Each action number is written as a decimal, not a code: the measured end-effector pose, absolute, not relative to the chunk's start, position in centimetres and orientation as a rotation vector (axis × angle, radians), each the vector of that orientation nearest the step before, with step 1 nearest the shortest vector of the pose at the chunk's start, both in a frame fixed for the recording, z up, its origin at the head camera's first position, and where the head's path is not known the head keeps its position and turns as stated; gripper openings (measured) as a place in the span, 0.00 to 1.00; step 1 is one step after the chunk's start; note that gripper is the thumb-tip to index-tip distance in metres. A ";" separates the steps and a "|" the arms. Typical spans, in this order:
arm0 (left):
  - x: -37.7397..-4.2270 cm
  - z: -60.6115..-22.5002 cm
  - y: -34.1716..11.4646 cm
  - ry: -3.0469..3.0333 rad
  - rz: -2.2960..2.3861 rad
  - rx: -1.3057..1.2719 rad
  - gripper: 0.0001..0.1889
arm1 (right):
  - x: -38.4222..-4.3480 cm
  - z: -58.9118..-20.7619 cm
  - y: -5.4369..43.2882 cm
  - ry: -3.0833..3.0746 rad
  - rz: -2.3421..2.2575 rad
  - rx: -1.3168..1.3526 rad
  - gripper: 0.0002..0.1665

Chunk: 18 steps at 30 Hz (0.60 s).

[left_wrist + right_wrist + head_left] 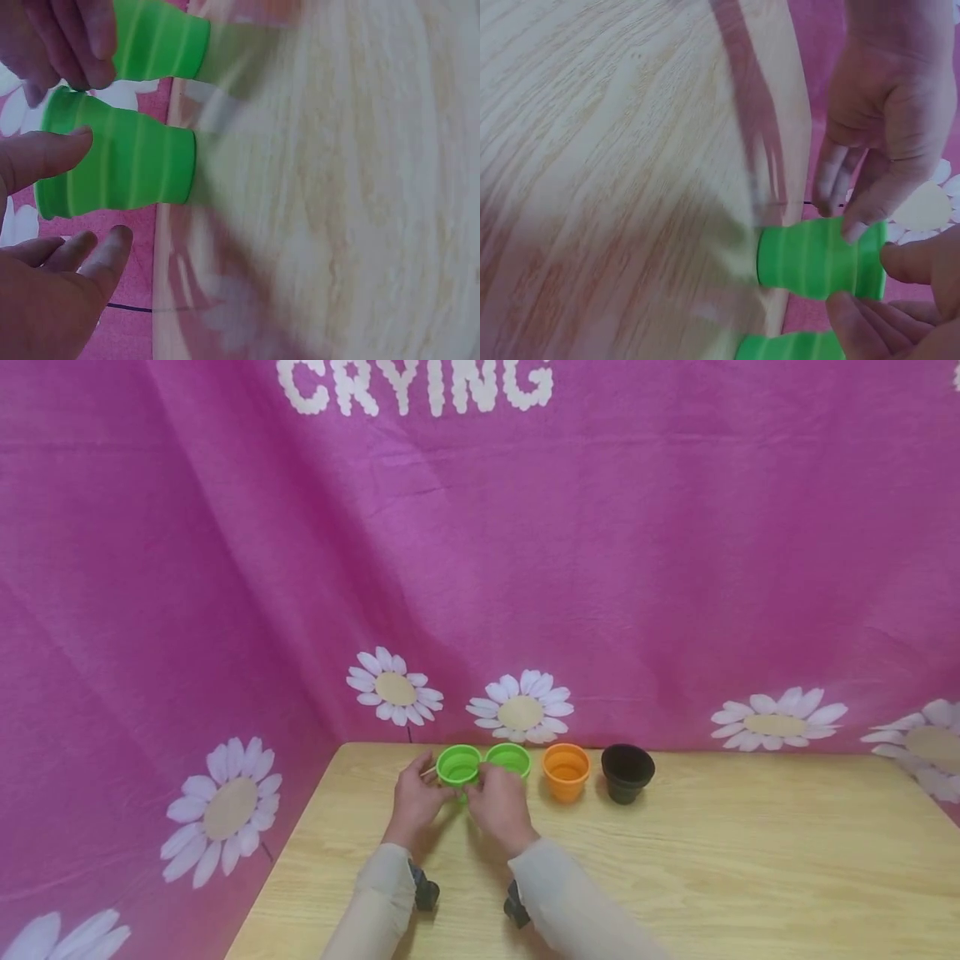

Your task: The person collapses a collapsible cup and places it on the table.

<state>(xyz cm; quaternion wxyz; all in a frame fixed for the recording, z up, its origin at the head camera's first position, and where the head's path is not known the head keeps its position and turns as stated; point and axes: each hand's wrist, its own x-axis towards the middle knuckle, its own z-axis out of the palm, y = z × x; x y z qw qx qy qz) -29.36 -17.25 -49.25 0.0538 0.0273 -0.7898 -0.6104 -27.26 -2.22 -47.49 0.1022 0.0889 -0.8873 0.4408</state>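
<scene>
Near the table's back edge, a green ribbed cup [458, 763] stands upright at the left end of a row. My right hand [501, 806] pinches its rim between thumb and fingers, as the right wrist view shows. On the other side is my left hand [415, 800], its thumb against the cup [124, 161] and its other fingers spread apart from the wall. A second green cup [510, 757] stands just to the right, partly hidden behind my right hand.
Further right along the row stand an orange cup [566, 772] and a black cup [627, 772], both upright. The wooden table [720, 868] meets a pink cloth [600, 568] with white daisies behind it and on the left.
</scene>
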 end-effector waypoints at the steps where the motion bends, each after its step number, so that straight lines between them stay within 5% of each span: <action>1: -29.4 -49.3 -17.2 -2.390 -1.870 0.079 0.46 | -27.2 -47.5 -2.3 -2.617 1.298 0.249 0.06; 18: -28.7 -48.3 -17.8 -2.305 -1.942 0.045 0.34 | -27.0 -47.1 -2.8 -2.493 1.399 0.235 0.18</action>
